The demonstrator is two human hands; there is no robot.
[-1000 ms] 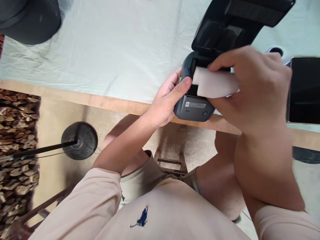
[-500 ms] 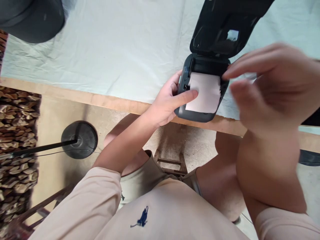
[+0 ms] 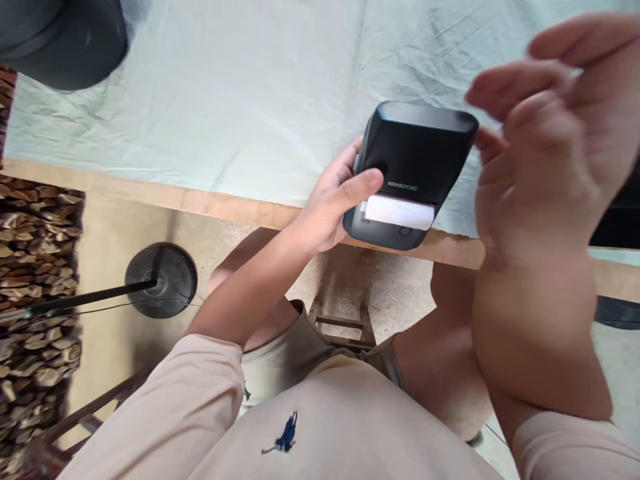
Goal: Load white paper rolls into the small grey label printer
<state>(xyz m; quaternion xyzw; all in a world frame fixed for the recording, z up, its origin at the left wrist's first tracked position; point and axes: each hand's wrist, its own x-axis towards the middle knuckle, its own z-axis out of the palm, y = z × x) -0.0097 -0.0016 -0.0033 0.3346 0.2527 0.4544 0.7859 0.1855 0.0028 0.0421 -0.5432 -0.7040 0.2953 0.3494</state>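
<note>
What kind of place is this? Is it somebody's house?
Probably a makeshift work spot at a home or shed: a cloth-covered table, stacked firewood beside it, a bare floor. The left hand grips a small printer.

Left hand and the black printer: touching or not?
Touching. The head view shows the left hand wrapped round the left side of the black printer, with the thumb lying flat on its top and no gap visible.
</note>
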